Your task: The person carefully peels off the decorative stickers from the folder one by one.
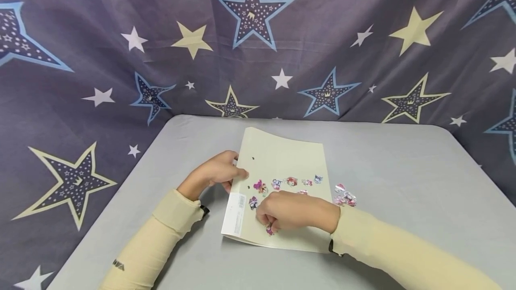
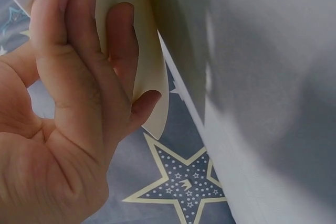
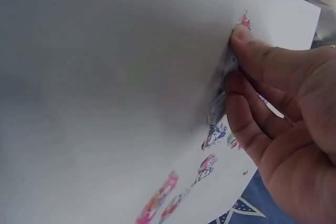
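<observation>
A cream paper booklet [image 1: 286, 155] lies on the table, with colourful shiny stickers [image 1: 292, 181] scattered over its lower half. My left hand [image 1: 219, 169] holds its left edge, the thumb on top. In the left wrist view, the fingers of the left hand [image 2: 84, 77] lie under the lifted edge. Over the booklet's lower part, my right hand [image 1: 288, 209] pinches a silvery sticker [image 3: 216, 109] between thumb and fingers. A pink sticker [image 1: 269, 230] shows just below those fingertips. The right hand [image 3: 278, 98] partly hides the stickers under it.
A small pile of loose stickers [image 1: 345, 197] sits on the grey table [image 1: 395, 169], to the right of the booklet. A white barcode label [image 1: 234, 214] marks the booklet's lower left corner. Behind the table hangs a dark star-patterned cloth [image 1: 258, 66].
</observation>
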`<control>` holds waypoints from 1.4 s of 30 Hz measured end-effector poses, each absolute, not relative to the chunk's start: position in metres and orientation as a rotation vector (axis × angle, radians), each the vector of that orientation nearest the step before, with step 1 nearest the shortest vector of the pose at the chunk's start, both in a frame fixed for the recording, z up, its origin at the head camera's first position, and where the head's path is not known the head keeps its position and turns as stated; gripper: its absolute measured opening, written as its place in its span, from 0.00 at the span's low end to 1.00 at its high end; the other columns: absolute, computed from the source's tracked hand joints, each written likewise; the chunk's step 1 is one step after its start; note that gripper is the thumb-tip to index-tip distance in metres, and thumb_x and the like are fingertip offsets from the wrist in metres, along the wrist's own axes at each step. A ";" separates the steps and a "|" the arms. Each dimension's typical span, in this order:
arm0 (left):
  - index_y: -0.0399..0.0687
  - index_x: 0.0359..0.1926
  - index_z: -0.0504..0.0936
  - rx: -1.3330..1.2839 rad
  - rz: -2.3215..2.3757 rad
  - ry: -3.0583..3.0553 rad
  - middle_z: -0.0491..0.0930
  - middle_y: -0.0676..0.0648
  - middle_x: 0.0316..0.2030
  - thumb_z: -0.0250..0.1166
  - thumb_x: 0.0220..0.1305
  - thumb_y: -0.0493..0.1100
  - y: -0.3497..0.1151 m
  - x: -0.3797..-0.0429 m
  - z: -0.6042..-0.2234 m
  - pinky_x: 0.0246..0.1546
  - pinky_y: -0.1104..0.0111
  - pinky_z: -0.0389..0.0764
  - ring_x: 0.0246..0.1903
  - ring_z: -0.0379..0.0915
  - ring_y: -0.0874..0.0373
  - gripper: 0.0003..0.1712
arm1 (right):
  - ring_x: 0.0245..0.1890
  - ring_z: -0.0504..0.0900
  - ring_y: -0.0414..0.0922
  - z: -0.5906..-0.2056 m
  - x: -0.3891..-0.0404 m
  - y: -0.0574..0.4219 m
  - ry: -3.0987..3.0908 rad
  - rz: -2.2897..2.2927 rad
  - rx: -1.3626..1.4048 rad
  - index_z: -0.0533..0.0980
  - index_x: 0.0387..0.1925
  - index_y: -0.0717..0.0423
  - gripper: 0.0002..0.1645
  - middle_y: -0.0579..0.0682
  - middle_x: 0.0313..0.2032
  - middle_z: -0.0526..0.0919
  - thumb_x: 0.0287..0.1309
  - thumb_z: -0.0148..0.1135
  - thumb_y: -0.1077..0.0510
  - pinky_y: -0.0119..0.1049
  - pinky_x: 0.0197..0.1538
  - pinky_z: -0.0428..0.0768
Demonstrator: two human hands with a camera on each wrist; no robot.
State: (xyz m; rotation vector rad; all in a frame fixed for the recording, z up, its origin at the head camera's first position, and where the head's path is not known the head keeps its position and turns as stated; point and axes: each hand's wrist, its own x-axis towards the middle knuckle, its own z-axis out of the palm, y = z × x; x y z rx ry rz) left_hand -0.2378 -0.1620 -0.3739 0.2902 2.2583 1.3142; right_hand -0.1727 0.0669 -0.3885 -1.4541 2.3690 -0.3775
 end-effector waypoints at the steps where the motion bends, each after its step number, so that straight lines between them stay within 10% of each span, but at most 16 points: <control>1: 0.27 0.52 0.73 0.294 1.313 2.256 0.87 0.37 0.30 0.62 0.66 0.33 -0.162 -0.238 -0.374 0.17 0.63 0.85 0.21 0.85 0.49 0.16 | 0.27 0.71 0.31 -0.389 -0.172 0.067 2.377 -0.378 -1.454 0.78 0.26 0.48 0.15 0.36 0.22 0.73 0.51 0.76 0.68 0.21 0.33 0.73; 42: 0.26 0.55 0.69 0.272 1.306 2.256 0.86 0.35 0.31 0.63 0.65 0.33 -0.160 -0.239 -0.377 0.20 0.58 0.87 0.23 0.85 0.46 0.21 | 0.33 0.82 0.30 -0.388 -0.168 0.069 2.447 -0.221 -1.614 0.90 0.32 0.48 0.09 0.37 0.30 0.87 0.53 0.75 0.66 0.17 0.40 0.78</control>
